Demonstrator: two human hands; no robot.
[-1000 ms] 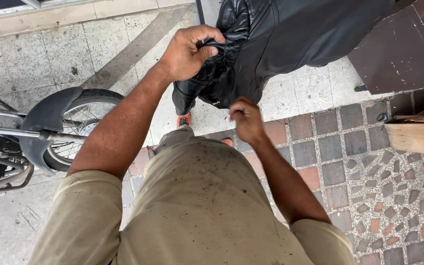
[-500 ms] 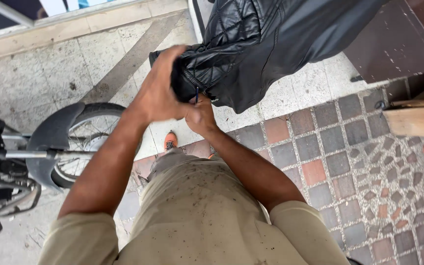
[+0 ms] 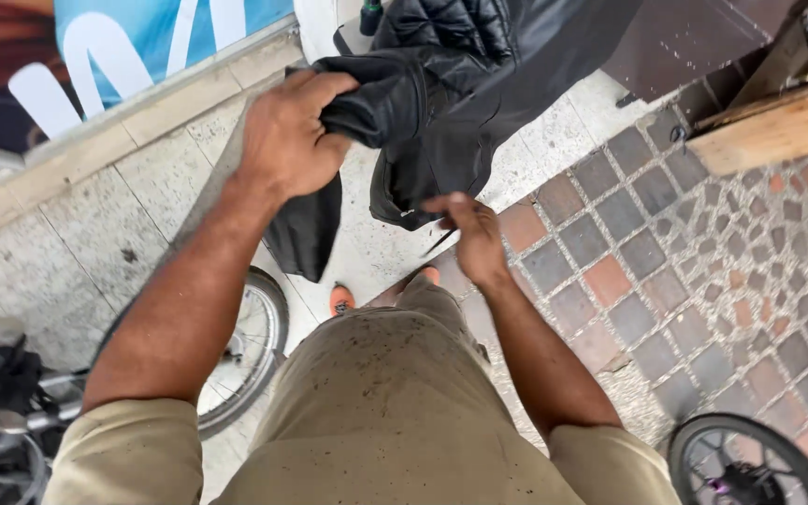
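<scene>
Left hand (image 3: 287, 140) has its fingers curled tight around a bunched fold of the black jacket (image 3: 460, 84), which hangs up in front of the person over the pale paving. Right hand (image 3: 471, 229) sits just under the jacket's lower hem with fingers loosely half-open, fingertips maybe pinching something thin and dark (can't tell, too blurry). The jacket's top is cut off by the frame.
</scene>
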